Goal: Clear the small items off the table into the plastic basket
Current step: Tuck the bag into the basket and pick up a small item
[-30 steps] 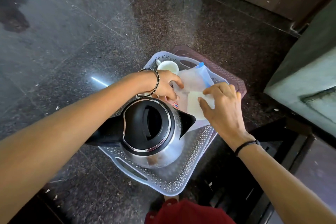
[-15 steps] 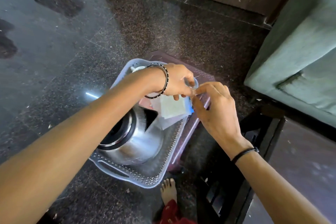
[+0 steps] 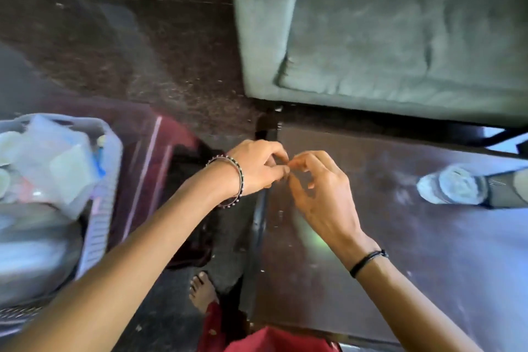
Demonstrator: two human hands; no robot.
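Head view, motion-blurred throughout. Dark speckled stone floor [image 3: 160,60] fills the upper left; a grey-green sofa [image 3: 385,31] takes the upper right, its seat cushion facing the camera. Below the sofa sits a dark brown table [image 3: 428,251], top dusty with pale smears, its left edge running roughly top to bottom of the frame. On the table's far right lies a clear, crumpled-looking plastic item [image 3: 451,184], long axis roughly left-right; which end is which is too blurred to tell. The plastic basket [image 3: 105,180], pale grey and perforated, is at the left edge, off the table, resting on a dark red stool [image 3: 151,157]; its long axis runs roughly top to bottom of the frame. Inside it: a steel kettle [image 3: 37,251] at the near end and a translucent plastic bag [image 3: 54,163] with white contents at the far end. Both hands meet over the table's left corner, well apart from the basket. Left hand [image 3: 257,168], beaded bangle on wrist, has fingers curled with thumb against fingertips. Right hand [image 3: 317,191], black cord on wrist, has thumb and forefinger pressed together, tips touching the left hand's. Cannot tell whether anything is pinched between them. A bare foot [image 3: 201,291] and red fabric [image 3: 274,340] show at the bottom.
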